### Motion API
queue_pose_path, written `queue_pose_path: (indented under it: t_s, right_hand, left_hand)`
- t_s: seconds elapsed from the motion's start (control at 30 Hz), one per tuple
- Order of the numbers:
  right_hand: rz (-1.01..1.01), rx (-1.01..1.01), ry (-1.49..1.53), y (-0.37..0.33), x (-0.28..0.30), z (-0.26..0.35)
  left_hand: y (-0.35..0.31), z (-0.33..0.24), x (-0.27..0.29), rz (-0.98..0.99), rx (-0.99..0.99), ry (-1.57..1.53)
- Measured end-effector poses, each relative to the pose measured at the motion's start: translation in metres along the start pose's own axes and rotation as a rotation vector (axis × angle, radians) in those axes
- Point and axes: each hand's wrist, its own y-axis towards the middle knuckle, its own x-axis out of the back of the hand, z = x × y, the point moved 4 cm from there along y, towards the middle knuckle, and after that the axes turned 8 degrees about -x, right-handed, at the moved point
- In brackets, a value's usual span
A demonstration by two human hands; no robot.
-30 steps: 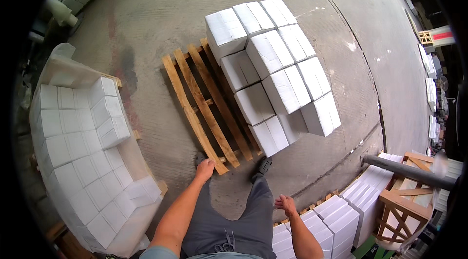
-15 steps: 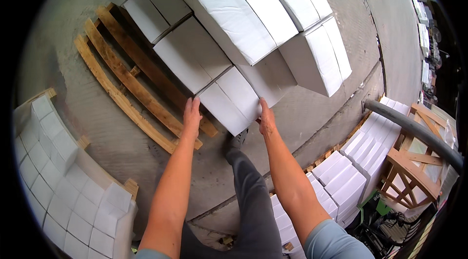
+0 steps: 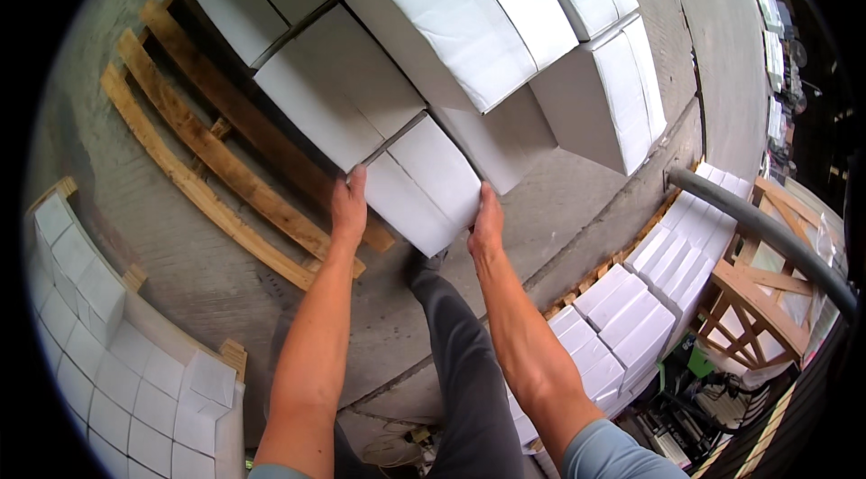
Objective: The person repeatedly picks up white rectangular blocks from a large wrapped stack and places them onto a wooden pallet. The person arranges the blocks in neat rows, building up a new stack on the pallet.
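Note:
A white cardboard box (image 3: 426,181) sits at the near end of a pallet stack, between my two hands. My left hand (image 3: 350,207) is pressed against its left side near the corner, the fingers partly hidden. On the opposite side, my right hand (image 3: 487,219) grips the edge, thumb side up and fingers curling under. Directly behind is another white box (image 3: 347,87), touching or nearly touching the one I hold. Taller boxes (image 3: 460,14) rise to the right of that row, and one box (image 3: 604,96) juts out at the right.
Bare slats of a wooden pallet (image 3: 225,172) lie left of the boxes. More white boxes (image 3: 126,380) are stacked at the lower left. White stacks (image 3: 622,308) stand at the right, beside a grey metal pipe (image 3: 767,231) and a wooden crate (image 3: 758,308). My foot is close below the held box.
The stack and pallet slats sit farther left and appear slightly larger as the view shifts. Both hands stay at the sides of the same box.

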Motion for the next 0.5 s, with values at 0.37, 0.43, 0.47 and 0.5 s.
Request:
queue_pose_path:
  t_s: [0.37,0.43,0.47,0.5]
  right_hand:
    - [-0.011,0.069,0.002,-0.09,0.0,-0.056]
    - [0.005,-0.062,-0.057,-0.092,0.011,-0.056]
    - [0.016,-0.13,-0.09,-0.088,0.018,-0.053]
    - [0.125,-0.135,-0.097,-0.054,0.032,-0.062]
  left_hand:
    - [-0.02,0.029,0.035,0.103,0.314,-1.0]
    - [-0.02,0.048,0.035,-0.142,0.485,-1.033]
    - [-0.018,0.051,0.034,-0.158,0.503,-1.032]
    - [-0.016,0.053,0.034,-0.161,0.526,-1.021]
